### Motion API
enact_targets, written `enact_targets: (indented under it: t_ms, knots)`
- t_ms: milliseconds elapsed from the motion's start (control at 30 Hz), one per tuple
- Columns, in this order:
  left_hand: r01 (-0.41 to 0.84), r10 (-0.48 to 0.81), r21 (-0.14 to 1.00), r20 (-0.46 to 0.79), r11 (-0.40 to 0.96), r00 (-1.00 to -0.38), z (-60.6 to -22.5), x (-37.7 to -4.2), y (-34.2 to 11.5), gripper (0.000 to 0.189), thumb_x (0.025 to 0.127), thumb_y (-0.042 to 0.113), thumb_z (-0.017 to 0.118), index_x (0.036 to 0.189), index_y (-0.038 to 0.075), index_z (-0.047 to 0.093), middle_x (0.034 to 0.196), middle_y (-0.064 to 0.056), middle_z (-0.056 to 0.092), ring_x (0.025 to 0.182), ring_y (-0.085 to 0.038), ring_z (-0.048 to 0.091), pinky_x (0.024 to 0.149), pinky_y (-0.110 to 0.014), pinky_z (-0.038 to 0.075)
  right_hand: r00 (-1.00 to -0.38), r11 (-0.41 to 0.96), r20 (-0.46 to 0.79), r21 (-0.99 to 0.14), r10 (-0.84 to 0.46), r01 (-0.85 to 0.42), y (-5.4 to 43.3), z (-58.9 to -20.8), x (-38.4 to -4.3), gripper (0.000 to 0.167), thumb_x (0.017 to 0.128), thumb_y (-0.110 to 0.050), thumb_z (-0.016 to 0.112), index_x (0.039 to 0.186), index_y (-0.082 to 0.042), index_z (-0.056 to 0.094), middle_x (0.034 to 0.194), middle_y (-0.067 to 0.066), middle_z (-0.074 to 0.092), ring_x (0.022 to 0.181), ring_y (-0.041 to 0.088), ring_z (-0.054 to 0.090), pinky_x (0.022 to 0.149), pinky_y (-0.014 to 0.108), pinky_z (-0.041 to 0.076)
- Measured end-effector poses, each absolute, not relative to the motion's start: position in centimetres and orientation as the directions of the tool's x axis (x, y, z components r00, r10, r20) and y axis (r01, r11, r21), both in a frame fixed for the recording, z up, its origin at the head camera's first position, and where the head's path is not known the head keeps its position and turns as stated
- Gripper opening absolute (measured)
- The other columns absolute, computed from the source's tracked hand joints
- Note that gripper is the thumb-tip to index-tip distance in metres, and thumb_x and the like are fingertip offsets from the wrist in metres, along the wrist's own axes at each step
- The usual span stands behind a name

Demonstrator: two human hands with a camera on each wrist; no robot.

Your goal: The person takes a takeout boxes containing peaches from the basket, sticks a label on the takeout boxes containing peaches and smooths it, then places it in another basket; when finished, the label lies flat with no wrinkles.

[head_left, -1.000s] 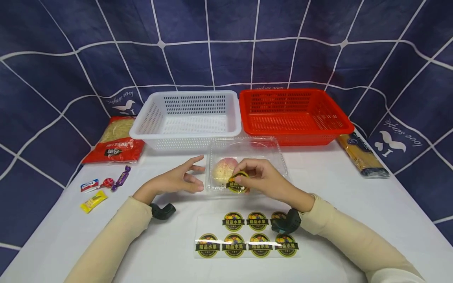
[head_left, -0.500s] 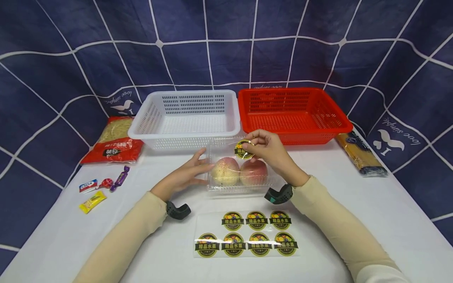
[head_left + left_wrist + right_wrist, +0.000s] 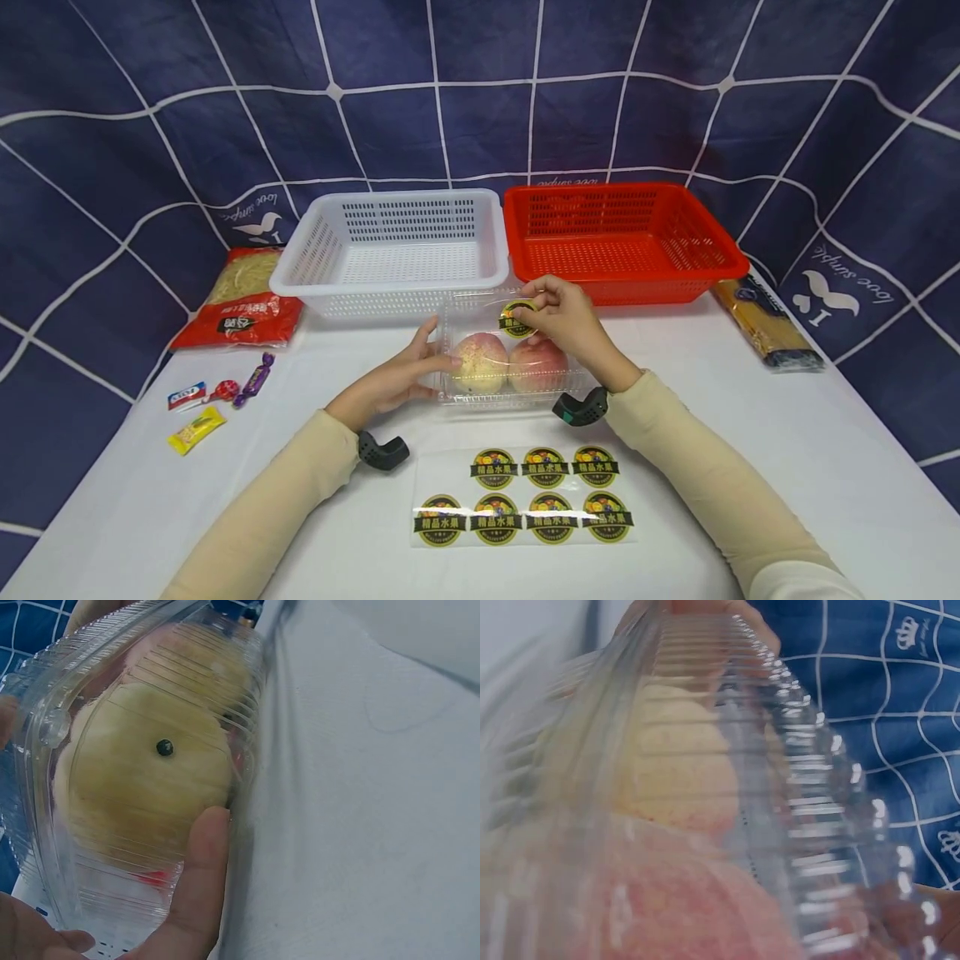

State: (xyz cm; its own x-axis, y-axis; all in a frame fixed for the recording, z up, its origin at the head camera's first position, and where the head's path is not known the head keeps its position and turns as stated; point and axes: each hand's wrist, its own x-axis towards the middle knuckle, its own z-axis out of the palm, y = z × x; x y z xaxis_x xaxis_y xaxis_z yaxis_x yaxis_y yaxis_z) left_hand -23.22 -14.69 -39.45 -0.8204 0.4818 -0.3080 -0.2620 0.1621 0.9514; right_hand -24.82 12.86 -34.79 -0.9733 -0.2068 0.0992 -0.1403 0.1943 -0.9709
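A clear plastic clamshell box stands closed on the table with two peaches inside. The paler peach is on the left and the redder peach on the right. My left hand holds the box's left end; its thumb lies along the ribbed side. Over the lid, my right hand holds a round black-and-gold fruit sticker between thumb and fingers. The sticker lies against or just above the lid; contact is hard to tell. In front is the sticker sheet, with one spot bare.
A white basket and a red basket stand behind the box. Several wrapped candies and a red bag lie at the left. A pasta packet is at the right.
My right hand has carried the sticker from the box's front up over the back of the lid. My left hand has moved right onto the box's end.
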Motion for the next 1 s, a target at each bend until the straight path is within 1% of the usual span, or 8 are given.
enact_targets:
  t_ms: [167,333,467,600,700,867,933,1000]
  knots:
    - [-0.265,0.477,0.951,-0.310,0.160,-0.822,-39.60,-23.14,-14.61,0.117,0.093,0.027,0.067,0.171,0.025,-0.020,0.177,-0.030,-0.002,0.158,-0.056,0.020,0.120,-0.075,0.032,-0.974,0.248,0.096,-0.957,-0.206,-0.147,12.68,-34.97,-24.87,0.030,0.096,0.005,0.076,0.123,0.009,0.063,0.090,0.012,0.067,0.058,0.013,0.069,0.056,0.031,0.063]
    - [-0.263,0.478,0.951,-0.310,0.163,-0.822,-39.65,-23.10,-14.61,0.118,0.093,0.028,0.068,0.171,0.025,-0.021,0.177,-0.031,-0.003,0.158,-0.057,0.020,0.120,-0.076,0.030,-0.971,0.315,0.121,-0.931,-0.206,-0.183,12.53,-35.09,-24.69,0.030,0.095,0.004,0.077,0.122,0.010,0.065,0.094,0.015,0.067,0.057,0.013,0.068,0.054,0.031,0.063]
    - [-0.264,0.479,0.950,-0.311,0.165,-0.821,-39.64,-23.09,-14.60,0.118,0.093,0.028,0.068,0.171,0.025,-0.022,0.177,-0.030,-0.004,0.158,-0.057,0.019,0.120,-0.076,0.030,-0.962,0.397,0.180,-0.883,-0.204,-0.250,12.46,-35.24,-24.58,0.026,0.094,0.002,0.080,0.116,0.008,0.068,0.092,0.015,0.067,0.055,0.011,0.067,0.052,0.028,0.061]
    - [-0.268,0.478,0.949,-0.316,0.166,-0.820,-39.61,-23.08,-14.60,0.119,0.093,0.028,0.068,0.171,0.026,-0.022,0.177,-0.029,-0.005,0.158,-0.056,0.021,0.120,-0.075,0.031,-0.942,0.509,0.266,-0.793,-0.205,-0.335,12.43,-35.45,-24.70,0.020,0.091,0.000,0.083,0.107,0.005,0.071,0.086,0.012,0.068,0.058,0.010,0.065,0.052,0.021,0.057]
    - [-0.269,0.478,0.948,-0.318,0.169,-0.819,-39.60,-23.09,-14.58,0.119,0.093,0.028,0.068,0.171,0.026,-0.022,0.177,-0.029,-0.004,0.158,-0.056,0.021,0.120,-0.075,0.031,-0.930,0.579,0.304,-0.728,-0.207,-0.367,12.36,-35.46,-24.74,0.020,0.089,-0.003,0.085,0.104,0.002,0.073,0.086,0.011,0.070,0.064,0.014,0.063,0.059,0.022,0.053]
    - [-0.269,0.476,0.948,-0.318,0.170,-0.820,-39.61,-23.08,-14.51,0.119,0.092,0.029,0.068,0.171,0.025,-0.022,0.177,-0.029,-0.007,0.159,-0.057,0.016,0.120,-0.077,0.028,-0.923,0.637,0.312,-0.670,-0.224,-0.381,12.26,-35.43,-24.74,0.023,0.089,-0.007,0.086,0.108,0.000,0.074,0.092,0.012,0.074,0.074,0.023,0.065,0.082,0.039,0.049]
    - [-0.269,0.474,0.948,-0.318,0.170,-0.821,-39.64,-23.08,-14.49,0.119,0.093,0.029,0.068,0.171,0.025,-0.022,0.177,-0.029,-0.007,0.159,-0.057,0.014,0.121,-0.078,0.027,-0.920,0.654,0.310,-0.649,-0.240,-0.389,12.32,-35.43,-24.75,0.020,0.090,-0.008,0.085,0.106,-0.001,0.075,0.094,0.013,0.073,0.080,0.026,0.065,0.087,0.045,0.046]
    - [-0.270,0.472,0.948,-0.318,0.168,-0.822,-39.67,-23.08,-14.47,0.119,0.093,0.029,0.068,0.171,0.025,-0.022,0.177,-0.029,-0.007,0.160,-0.057,0.014,0.121,-0.078,0.026,-0.916,0.662,0.304,-0.634,-0.261,-0.399,12.45,-35.35,-24.76,0.014,0.091,-0.009,0.085,0.101,-0.003,0.077,0.096,0.013,0.072,0.085,0.029,0.063,0.087,0.047,0.045]
